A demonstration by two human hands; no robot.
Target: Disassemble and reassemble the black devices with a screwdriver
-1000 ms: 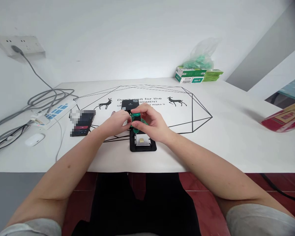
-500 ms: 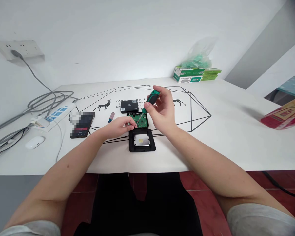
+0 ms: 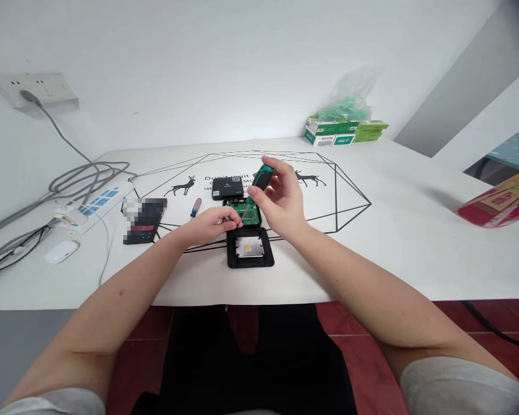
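My right hand grips a green-and-black screwdriver by its handle, the shaft slanting down to the left. Under it lies a green circuit board in an open black housing. At the board's front left corner, my left hand is closed in a pinch around the screwdriver's tip; whatever sits between its fingers is too small to make out. A black cover with a silver metal plate lies just in front of the board. Behind the board is a closed black box with small labels.
A second small screwdriver lies left of the board, beside a phone. Further left are a power strip, cables and a white earbud case. Green boxes stand back right; a red-and-yellow package is far right.
My right hand and the screwdriver have shifted slightly left, and the handle sits a little lower over the board. My left hand stays nearly in place.
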